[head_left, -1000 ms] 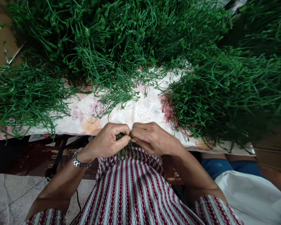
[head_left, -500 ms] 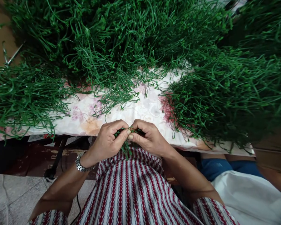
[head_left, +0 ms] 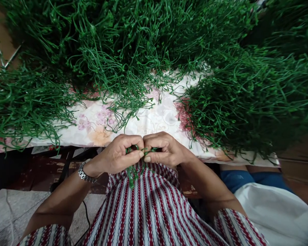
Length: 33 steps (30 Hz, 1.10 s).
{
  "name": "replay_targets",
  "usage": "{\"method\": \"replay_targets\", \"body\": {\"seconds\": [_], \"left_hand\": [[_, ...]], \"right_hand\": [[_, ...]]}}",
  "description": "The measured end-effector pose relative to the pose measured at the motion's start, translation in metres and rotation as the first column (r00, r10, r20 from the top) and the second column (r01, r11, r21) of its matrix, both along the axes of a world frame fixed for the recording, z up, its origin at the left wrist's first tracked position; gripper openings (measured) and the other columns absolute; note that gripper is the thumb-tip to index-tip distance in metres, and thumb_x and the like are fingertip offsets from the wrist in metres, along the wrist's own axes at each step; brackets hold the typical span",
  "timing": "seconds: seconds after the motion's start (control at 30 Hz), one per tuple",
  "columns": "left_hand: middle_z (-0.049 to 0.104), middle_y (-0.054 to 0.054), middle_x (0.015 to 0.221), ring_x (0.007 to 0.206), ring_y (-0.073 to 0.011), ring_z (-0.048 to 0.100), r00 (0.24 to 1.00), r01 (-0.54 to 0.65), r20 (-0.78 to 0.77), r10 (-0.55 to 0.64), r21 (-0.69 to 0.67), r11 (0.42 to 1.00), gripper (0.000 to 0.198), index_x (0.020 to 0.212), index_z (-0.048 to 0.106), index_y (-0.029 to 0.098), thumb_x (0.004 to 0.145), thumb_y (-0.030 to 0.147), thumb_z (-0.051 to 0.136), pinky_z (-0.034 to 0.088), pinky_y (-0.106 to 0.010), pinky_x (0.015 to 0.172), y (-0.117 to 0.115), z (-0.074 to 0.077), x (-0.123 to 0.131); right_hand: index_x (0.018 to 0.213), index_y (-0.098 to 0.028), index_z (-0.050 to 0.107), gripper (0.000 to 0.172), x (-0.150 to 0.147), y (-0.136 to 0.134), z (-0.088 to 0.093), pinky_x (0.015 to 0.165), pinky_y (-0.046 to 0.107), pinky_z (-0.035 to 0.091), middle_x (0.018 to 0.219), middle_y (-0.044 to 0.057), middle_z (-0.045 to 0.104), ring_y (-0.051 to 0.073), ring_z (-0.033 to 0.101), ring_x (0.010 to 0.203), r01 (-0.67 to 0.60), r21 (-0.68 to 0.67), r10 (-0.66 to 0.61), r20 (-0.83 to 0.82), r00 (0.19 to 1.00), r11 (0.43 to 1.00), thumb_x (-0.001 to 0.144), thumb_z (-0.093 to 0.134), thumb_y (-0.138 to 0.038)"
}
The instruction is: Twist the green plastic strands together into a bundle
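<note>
Thin green stems with small forked tips (head_left: 131, 177) are pinched between my two hands, which meet at the table's front edge above my lap. My left hand (head_left: 121, 154), with a metal watch (head_left: 86, 172) at its wrist, is closed with thumb and forefinger on the stems. Facing it, my right hand (head_left: 166, 150) is closed the same way, thumb tip close to the left thumb. The curled fingers hide most of the held part, and the stem ends dangle below the left hand. They look like artificial plant stems.
A floral tablecloth (head_left: 154, 121) covers the table. Loose green stems lie in a left pile (head_left: 28, 106), a right pile (head_left: 246, 102) and a large back pile (head_left: 133, 37). At the right, near the table edge, are a person's blue shorts (head_left: 236, 179) and white cloth (head_left: 267, 212).
Both hands stay together at the table edge, a little lower. My left forearm has shifted slightly left. The held stems hang lower and farther left than before.
</note>
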<state>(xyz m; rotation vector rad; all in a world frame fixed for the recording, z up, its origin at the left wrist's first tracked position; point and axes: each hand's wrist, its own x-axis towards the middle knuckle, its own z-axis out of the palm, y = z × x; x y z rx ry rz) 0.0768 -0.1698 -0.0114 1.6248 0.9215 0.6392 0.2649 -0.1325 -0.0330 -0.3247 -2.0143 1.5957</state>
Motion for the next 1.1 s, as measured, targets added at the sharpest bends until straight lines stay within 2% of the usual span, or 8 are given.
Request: {"method": "replay_targets", "body": {"seconds": [0.17, 0.33, 0.5, 0.73, 0.83, 1.0, 1.1], "left_hand": [[0.04, 0.005, 0.056, 0.052, -0.0067, 0.033, 0.991, -0.036, 0.127, 0.049, -0.108, 0.993, 0.013, 0.065, 0.048, 0.015, 0.077, 0.019, 0.05, 0.027, -0.021, 0.05, 0.001, -0.004, -0.002], [0.04, 0.004, 0.056, 0.048, -0.0056, 0.03, 0.962, -0.091, 0.231, 0.142, -0.219, 0.972, 0.014, 0.063, 0.051, 0.014, 0.074, 0.022, 0.054, 0.023, -0.02, 0.044, -0.001, -0.011, -0.001], [0.039, 0.005, 0.053, 0.043, -0.0037, 0.028, 0.921, -0.11, 0.331, 0.207, -0.287, 0.952, 0.014, 0.061, 0.052, 0.014, 0.072, 0.02, 0.056, 0.021, -0.02, 0.042, -0.002, -0.017, 0.002], [0.04, 0.005, 0.051, 0.044, -0.0043, 0.031, 0.879, -0.121, 0.387, 0.279, -0.385, 0.915, 0.015, 0.06, 0.051, 0.014, 0.071, 0.021, 0.058, 0.022, -0.019, 0.042, -0.006, -0.022, 0.006], [0.043, 0.004, 0.051, 0.045, -0.0055, 0.034, 0.877, -0.123, 0.388, 0.283, -0.388, 0.913, 0.016, 0.059, 0.051, 0.014, 0.07, 0.022, 0.059, 0.025, -0.019, 0.043, -0.007, -0.022, 0.007], [0.046, 0.003, 0.051, 0.045, -0.0064, 0.037, 0.884, -0.102, 0.392, 0.254, -0.369, 0.924, 0.018, 0.06, 0.05, 0.015, 0.072, 0.025, 0.058, 0.027, -0.02, 0.044, -0.008, -0.025, 0.007], [0.043, 0.004, 0.054, 0.047, -0.0061, 0.036, 0.914, -0.17, 0.311, 0.26, -0.287, 0.943, 0.016, 0.064, 0.049, 0.015, 0.076, 0.024, 0.053, 0.028, -0.021, 0.047, -0.007, -0.022, 0.007]], "right_hand": [[0.071, -0.008, 0.059, 0.013, -0.005, -0.001, -0.005, 0.058, 0.018, 0.036, 0.065, 0.0, 0.052, 0.006, 0.046, 0.059, 0.002, -0.181, -0.023, -0.114, 0.993, 0.984, 0.078, 0.064, -0.017], [0.07, -0.008, 0.061, 0.013, -0.01, -0.004, -0.011, 0.058, 0.019, 0.036, 0.064, 0.0, 0.053, 0.006, 0.047, 0.059, 0.002, -0.354, -0.072, -0.185, 0.98, 0.935, 0.077, 0.065, -0.018], [0.069, -0.009, 0.062, 0.015, -0.013, -0.007, -0.02, 0.057, 0.021, 0.036, 0.064, 0.0, 0.054, 0.007, 0.048, 0.059, -0.005, -0.457, -0.111, -0.228, 0.967, 0.89, 0.077, 0.066, -0.021], [0.068, -0.01, 0.064, 0.015, -0.015, -0.012, -0.028, 0.055, 0.021, 0.034, 0.064, 0.0, 0.054, 0.007, 0.048, 0.057, 0.003, -0.547, -0.174, -0.26, 0.95, 0.837, 0.074, 0.069, -0.023], [0.067, -0.01, 0.064, 0.017, -0.017, -0.014, -0.028, 0.054, 0.021, 0.033, 0.063, -0.001, 0.053, 0.007, 0.047, 0.056, -0.004, -0.572, -0.194, -0.285, 0.939, 0.821, 0.073, 0.071, -0.024], [0.066, -0.01, 0.062, 0.02, -0.017, -0.015, -0.032, 0.055, 0.021, 0.034, 0.063, -0.001, 0.053, 0.007, 0.048, 0.057, -0.011, -0.544, -0.191, -0.314, 0.93, 0.839, 0.074, 0.07, -0.026], [0.069, -0.011, 0.058, 0.023, -0.013, -0.013, -0.031, 0.057, 0.021, 0.035, 0.066, 0.0, 0.051, 0.008, 0.047, 0.059, 0.051, -0.477, -0.187, -0.242, 0.952, 0.877, 0.079, 0.065, -0.031]]}}
